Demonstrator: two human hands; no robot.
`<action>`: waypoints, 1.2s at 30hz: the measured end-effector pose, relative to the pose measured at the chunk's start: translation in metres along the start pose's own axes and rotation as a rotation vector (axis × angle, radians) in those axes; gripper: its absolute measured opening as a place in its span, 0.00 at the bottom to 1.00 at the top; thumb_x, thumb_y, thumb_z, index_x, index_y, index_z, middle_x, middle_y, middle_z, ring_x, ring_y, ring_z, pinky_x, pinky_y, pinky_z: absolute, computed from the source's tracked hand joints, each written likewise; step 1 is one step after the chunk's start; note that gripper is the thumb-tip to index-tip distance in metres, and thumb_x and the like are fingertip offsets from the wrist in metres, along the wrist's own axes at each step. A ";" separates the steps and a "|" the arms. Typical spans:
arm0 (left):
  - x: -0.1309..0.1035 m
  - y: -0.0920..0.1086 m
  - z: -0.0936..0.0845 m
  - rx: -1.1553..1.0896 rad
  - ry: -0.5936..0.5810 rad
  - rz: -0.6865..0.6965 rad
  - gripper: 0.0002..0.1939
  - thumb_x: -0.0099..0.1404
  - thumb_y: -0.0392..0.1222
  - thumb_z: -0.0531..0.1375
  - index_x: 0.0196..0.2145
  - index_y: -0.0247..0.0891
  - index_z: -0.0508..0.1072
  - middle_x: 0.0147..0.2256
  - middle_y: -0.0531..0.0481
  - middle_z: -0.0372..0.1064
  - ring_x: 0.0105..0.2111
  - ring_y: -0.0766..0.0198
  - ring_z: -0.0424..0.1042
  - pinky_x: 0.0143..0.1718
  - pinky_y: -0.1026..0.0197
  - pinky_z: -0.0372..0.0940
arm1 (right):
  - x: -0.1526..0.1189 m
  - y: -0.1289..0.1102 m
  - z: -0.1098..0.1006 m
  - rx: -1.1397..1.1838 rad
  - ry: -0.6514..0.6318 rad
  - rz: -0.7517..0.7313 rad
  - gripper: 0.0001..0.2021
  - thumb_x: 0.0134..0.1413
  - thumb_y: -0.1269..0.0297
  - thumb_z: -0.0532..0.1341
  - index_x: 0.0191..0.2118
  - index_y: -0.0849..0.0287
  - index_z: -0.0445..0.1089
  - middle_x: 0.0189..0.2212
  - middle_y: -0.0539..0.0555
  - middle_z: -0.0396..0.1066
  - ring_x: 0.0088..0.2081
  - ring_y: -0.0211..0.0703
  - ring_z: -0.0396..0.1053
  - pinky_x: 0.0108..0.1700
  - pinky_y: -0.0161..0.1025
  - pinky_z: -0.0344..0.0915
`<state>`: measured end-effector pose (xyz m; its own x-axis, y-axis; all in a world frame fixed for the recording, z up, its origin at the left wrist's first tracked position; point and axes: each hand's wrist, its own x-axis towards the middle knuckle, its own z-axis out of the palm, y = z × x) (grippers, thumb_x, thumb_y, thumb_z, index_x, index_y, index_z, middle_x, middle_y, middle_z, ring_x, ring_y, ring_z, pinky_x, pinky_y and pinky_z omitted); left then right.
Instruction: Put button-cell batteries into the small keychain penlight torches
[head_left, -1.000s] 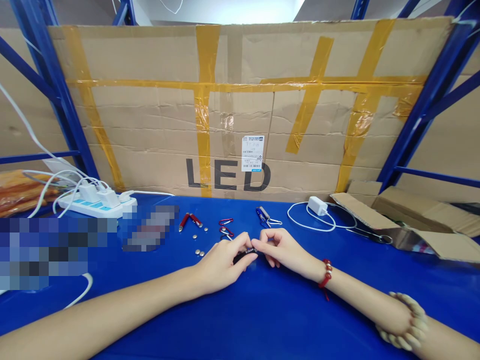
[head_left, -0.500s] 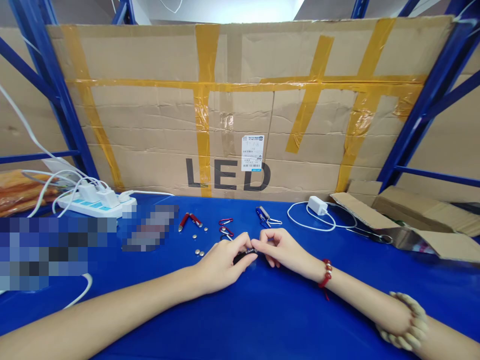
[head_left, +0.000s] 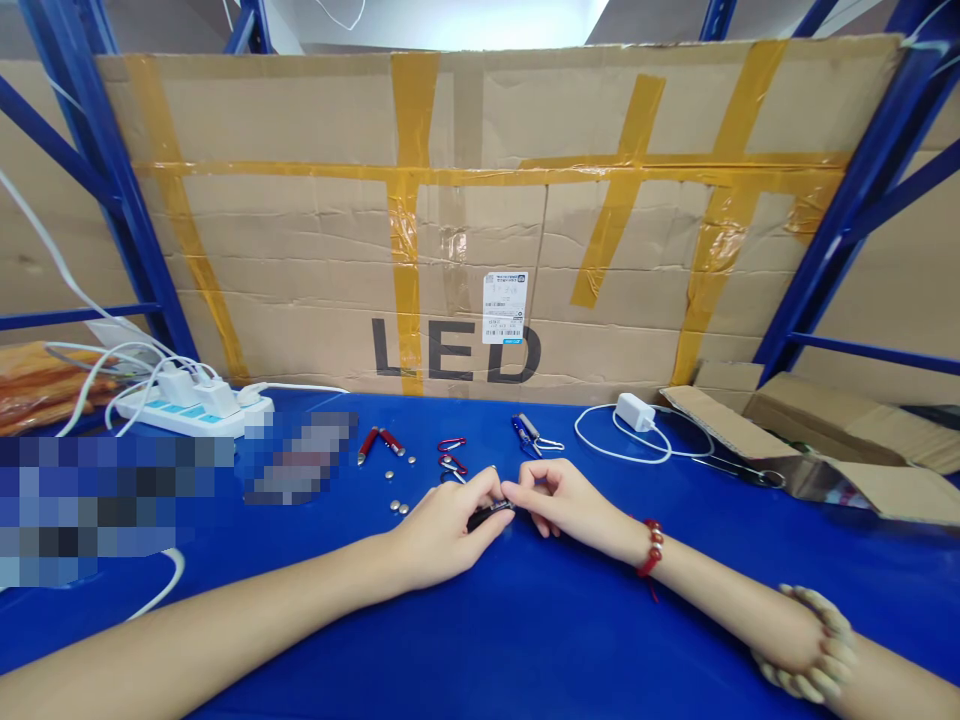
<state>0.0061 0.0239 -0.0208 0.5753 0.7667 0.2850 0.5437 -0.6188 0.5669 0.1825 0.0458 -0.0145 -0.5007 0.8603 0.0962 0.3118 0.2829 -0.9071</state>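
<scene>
Black slim tube [head_left: 486, 516] sits pinched between thumb and fingers of the left hand [head_left: 442, 525], above the desk [head_left: 525, 640]. The right hand [head_left: 564, 496] has its fingertips drawn together at the tube's end; their grip is hidden. Beyond the left hand lie silver button cells [head_left: 394, 505] and red carabiners [head_left: 454, 464].

A broad cardboard panel [head_left: 322, 270] stands upright along the far edge of a blue desk [head_left: 480, 640], crossed by yellowish tape [head_left: 412, 110] and printed "LED" in dark capitals. Blue metal posts [head_left: 142, 230] with diagonal braces flank it on both sides, more cardboard [head_left: 34, 220] showing beyond them. Above, a pale surface [head_left: 480, 22] glows brightly, greyer toward its sides
</scene>
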 end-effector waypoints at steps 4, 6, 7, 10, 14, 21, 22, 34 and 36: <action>0.000 0.001 0.000 -0.003 -0.002 -0.004 0.06 0.62 0.44 0.49 0.30 0.40 0.57 0.27 0.56 0.66 0.27 0.67 0.66 0.28 0.66 0.57 | 0.001 0.001 0.000 -0.002 -0.007 -0.002 0.19 0.43 0.49 0.59 0.19 0.60 0.57 0.09 0.43 0.57 0.12 0.27 0.52 0.15 0.26 0.47; 0.000 0.001 0.000 0.001 -0.001 -0.005 0.06 0.62 0.44 0.49 0.30 0.40 0.57 0.27 0.56 0.66 0.27 0.68 0.66 0.28 0.67 0.57 | 0.001 0.002 0.000 -0.005 -0.011 -0.004 0.19 0.43 0.49 0.59 0.19 0.60 0.57 0.09 0.43 0.57 0.12 0.27 0.52 0.16 0.26 0.47; -0.001 0.001 0.000 0.004 0.000 -0.005 0.06 0.62 0.44 0.49 0.30 0.40 0.57 0.27 0.56 0.66 0.27 0.68 0.66 0.28 0.67 0.57 | 0.000 0.002 0.000 -0.005 -0.013 -0.006 0.19 0.44 0.49 0.59 0.19 0.60 0.57 0.09 0.43 0.57 0.12 0.27 0.52 0.16 0.26 0.47; -0.001 0.001 0.000 0.008 0.000 -0.002 0.06 0.62 0.44 0.48 0.30 0.41 0.57 0.27 0.56 0.66 0.27 0.67 0.66 0.28 0.67 0.57 | 0.000 0.002 -0.001 -0.006 -0.022 -0.011 0.19 0.44 0.49 0.59 0.19 0.60 0.58 0.09 0.43 0.57 0.12 0.27 0.52 0.16 0.27 0.47; -0.001 0.001 -0.001 0.011 -0.009 0.002 0.06 0.62 0.44 0.48 0.31 0.41 0.57 0.29 0.55 0.68 0.29 0.67 0.67 0.29 0.66 0.58 | 0.000 0.002 -0.001 -0.012 -0.029 -0.008 0.19 0.45 0.48 0.58 0.20 0.60 0.57 0.09 0.43 0.58 0.13 0.27 0.53 0.17 0.27 0.48; 0.000 -0.001 0.000 0.024 -0.010 0.001 0.06 0.62 0.44 0.48 0.31 0.41 0.57 0.29 0.55 0.68 0.28 0.66 0.67 0.29 0.66 0.58 | 0.001 0.003 0.000 -0.013 -0.047 0.000 0.20 0.45 0.47 0.56 0.20 0.60 0.57 0.10 0.44 0.58 0.13 0.27 0.53 0.17 0.27 0.48; 0.000 -0.001 0.001 0.025 -0.009 0.002 0.06 0.62 0.44 0.48 0.31 0.41 0.57 0.29 0.55 0.68 0.28 0.66 0.67 0.29 0.66 0.58 | 0.001 0.002 0.000 -0.016 -0.047 0.001 0.21 0.45 0.46 0.56 0.20 0.60 0.57 0.10 0.44 0.58 0.13 0.27 0.53 0.17 0.27 0.48; 0.000 0.000 0.000 0.041 -0.015 -0.004 0.06 0.62 0.44 0.49 0.32 0.40 0.60 0.29 0.54 0.68 0.28 0.66 0.68 0.29 0.66 0.60 | 0.000 0.002 -0.002 -0.033 -0.064 0.004 0.21 0.44 0.46 0.57 0.19 0.60 0.57 0.10 0.44 0.58 0.14 0.28 0.54 0.18 0.27 0.49; 0.000 0.000 0.000 0.042 -0.018 -0.003 0.07 0.62 0.44 0.49 0.32 0.40 0.60 0.29 0.53 0.68 0.28 0.66 0.68 0.29 0.66 0.60 | 0.000 0.002 -0.002 -0.035 -0.070 0.009 0.21 0.44 0.46 0.57 0.20 0.60 0.57 0.11 0.44 0.59 0.14 0.28 0.54 0.18 0.27 0.49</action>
<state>0.0059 0.0238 -0.0212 0.5844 0.7656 0.2691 0.5708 -0.6234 0.5344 0.1844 0.0474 -0.0155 -0.5522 0.8317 0.0581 0.3445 0.2910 -0.8926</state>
